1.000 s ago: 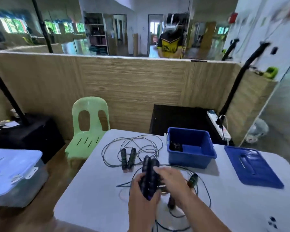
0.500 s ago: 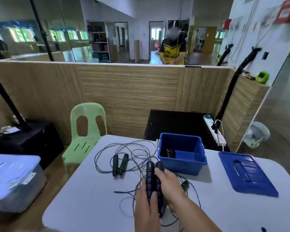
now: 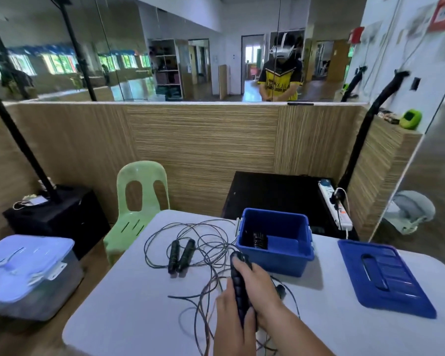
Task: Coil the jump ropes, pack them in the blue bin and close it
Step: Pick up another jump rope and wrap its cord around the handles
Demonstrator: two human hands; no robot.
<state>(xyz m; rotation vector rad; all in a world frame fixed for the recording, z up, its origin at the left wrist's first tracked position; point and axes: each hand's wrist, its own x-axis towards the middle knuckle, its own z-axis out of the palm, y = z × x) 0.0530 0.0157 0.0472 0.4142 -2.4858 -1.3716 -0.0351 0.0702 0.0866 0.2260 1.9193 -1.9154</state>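
The bin sits near the tabletop's far edge, its lid lying to the right. A jump rope sprawls left of it.

Bright, even indoor light fills the frame, with daylight glowing from windows reflected in the mirror at upper left. The blue bin throws a soft shadow rightward on the white table. Wide-angle distortion bends the edges, and the upper right corner is smeared.
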